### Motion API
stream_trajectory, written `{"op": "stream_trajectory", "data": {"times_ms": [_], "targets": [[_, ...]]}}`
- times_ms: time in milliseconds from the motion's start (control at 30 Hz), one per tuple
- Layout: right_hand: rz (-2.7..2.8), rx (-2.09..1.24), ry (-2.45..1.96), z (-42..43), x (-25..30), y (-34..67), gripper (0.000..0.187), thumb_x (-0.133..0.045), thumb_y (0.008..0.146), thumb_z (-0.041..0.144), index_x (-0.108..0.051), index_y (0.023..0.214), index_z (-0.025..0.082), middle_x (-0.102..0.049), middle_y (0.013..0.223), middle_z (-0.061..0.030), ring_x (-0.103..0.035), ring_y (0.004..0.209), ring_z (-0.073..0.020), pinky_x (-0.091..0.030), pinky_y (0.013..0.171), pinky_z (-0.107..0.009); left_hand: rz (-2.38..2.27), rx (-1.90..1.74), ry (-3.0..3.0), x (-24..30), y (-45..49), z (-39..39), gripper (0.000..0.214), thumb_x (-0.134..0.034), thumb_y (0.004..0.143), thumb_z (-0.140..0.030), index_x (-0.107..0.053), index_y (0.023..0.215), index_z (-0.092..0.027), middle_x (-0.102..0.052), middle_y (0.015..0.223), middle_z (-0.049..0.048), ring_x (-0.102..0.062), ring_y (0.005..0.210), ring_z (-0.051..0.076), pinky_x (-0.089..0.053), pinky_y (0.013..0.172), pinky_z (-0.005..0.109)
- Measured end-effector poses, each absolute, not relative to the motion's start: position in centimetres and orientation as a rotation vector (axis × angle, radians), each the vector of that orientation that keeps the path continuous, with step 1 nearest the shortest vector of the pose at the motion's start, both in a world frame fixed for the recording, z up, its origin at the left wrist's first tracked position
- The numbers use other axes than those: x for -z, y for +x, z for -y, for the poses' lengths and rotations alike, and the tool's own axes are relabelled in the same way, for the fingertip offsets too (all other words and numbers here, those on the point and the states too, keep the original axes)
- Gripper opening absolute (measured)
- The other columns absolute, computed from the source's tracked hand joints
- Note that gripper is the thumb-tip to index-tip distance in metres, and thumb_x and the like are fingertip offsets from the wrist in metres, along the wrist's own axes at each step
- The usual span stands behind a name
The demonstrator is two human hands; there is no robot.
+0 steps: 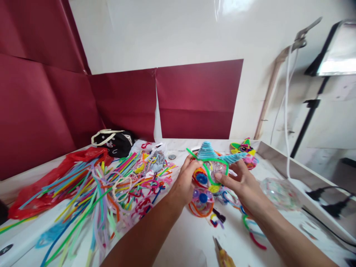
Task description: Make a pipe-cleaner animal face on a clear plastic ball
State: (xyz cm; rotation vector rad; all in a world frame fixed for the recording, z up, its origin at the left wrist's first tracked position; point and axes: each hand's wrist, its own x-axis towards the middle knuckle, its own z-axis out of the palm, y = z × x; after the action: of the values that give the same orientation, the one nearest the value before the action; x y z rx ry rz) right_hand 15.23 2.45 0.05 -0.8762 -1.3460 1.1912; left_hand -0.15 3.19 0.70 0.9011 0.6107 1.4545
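Both my hands hold up a small craft figure made of pipe cleaners: a clear round body, light blue coiled cones on top, a green wire looped round it and blue and orange discs on its front. My left hand grips its left side, thumb near the green wire's end. From the right, my right hand pinches the figure with thumb and fingers. A second orange-rimmed disc piece lies on the white table just below.
A big heap of coloured pipe cleaners covers the table's left, partly on a red plastic bag. A black pouch sits behind it. A colourful finished figure and a clear ball lie right. Yellow-handled pliers lie near me.
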Motion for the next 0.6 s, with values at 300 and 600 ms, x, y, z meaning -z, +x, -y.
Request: {"op": "stream_trajectory", "data": {"times_ms": [300, 600], "targets": [[1.278, -1.227, -0.899, -2.4, -0.2, 14.8, 0.055, -0.080, 0.066, 0.045, -0.051, 0.109, 0.026, -0.057, 0.121, -0.0082, -0.065, 0.094, -0.0252, -0.055, 0.076, -0.038, -0.605, -1.479, 0.845, -0.7, 0.1, -3.1, 0.026, -0.064, 0.071, -0.024, -0.055, 0.095, -0.020, -0.065, 0.079, -0.0017, -0.065, 0.073, 0.016, -0.049, 0.070, 0.027], [1.309, -1.210, -0.920, -2.3, -0.6, 14.7, 0.059, -0.082, 0.059, 0.053, -0.052, 0.102, 0.025, -0.061, 0.120, -0.0087, -0.064, 0.101, -0.0283, -0.055, 0.073, -0.035, -0.644, -1.488, 0.849, 0.3, -0.2, -3.7, 0.027, -0.067, 0.070, -0.026, -0.054, 0.093, -0.021, -0.064, 0.078, -0.0026, -0.063, 0.070, 0.015, -0.048, 0.065, 0.025]]}}
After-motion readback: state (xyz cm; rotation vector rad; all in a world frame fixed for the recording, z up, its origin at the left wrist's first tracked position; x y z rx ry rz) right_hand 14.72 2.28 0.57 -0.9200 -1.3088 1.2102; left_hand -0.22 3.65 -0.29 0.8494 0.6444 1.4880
